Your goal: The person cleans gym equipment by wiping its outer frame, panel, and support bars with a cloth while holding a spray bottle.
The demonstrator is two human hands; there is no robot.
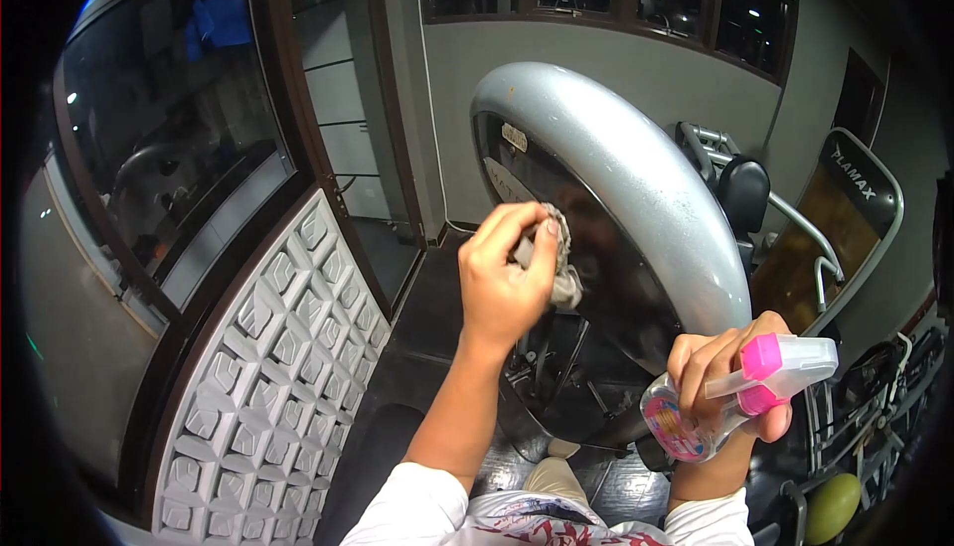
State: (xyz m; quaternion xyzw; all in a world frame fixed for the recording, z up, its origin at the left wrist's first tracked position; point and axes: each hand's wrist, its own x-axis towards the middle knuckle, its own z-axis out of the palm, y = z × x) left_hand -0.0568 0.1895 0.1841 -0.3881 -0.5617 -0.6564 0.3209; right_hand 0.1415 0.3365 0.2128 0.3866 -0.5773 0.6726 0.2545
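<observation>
My left hand (pixel 510 273) is closed around a crumpled grey cloth (pixel 563 283), its folds hanging below the fingers. The cloth overlaps the dark glossy panel (pixel 616 268) of a gym machine. A thick silver curved frame (pixel 636 158) arches over that panel. Lower right, my right hand (pixel 711 372) wraps round a clear spray bottle (pixel 681 422) with a pink and white trigger head and a colourful label. The bottle is tilted, its nozzle turned to the right, close to the lower end of the silver frame.
A white wall with raised geometric blocks (pixel 268 387) runs along the left, below a glass window (pixel 169 119). Behind the machine stand a black padded seat (pixel 743 196) and a PLAMAX board (pixel 835 218). A green ball-like object (pixel 833 508) lies lower right among black equipment.
</observation>
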